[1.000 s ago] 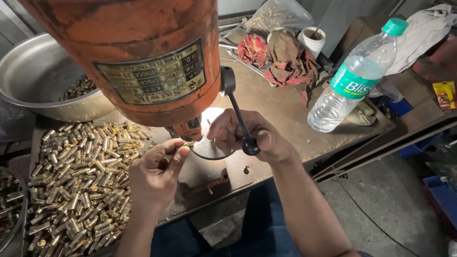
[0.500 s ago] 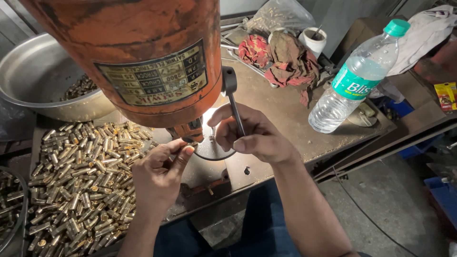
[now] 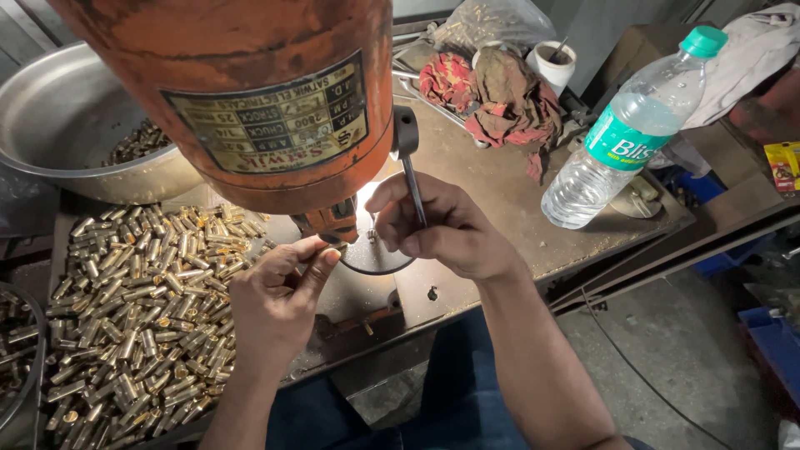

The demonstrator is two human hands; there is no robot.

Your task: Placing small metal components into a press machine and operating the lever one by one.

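Orange drill head [image 3: 250, 100] over brass casings [image 3: 142, 300], bottle [image 3: 625, 133] aside

R hand [image 3: 446, 229] on drill-press lever [image 3: 412, 187], L hand [image 3: 279, 300] at brass-case pile [image 3: 137, 308].

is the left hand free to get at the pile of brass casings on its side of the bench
Probably yes. The left hand is pinching something small under the orange machine, and the pile of brass casings lies right beside it on the bench, with nothing standing between them. The hand's grip looks occupied, though.
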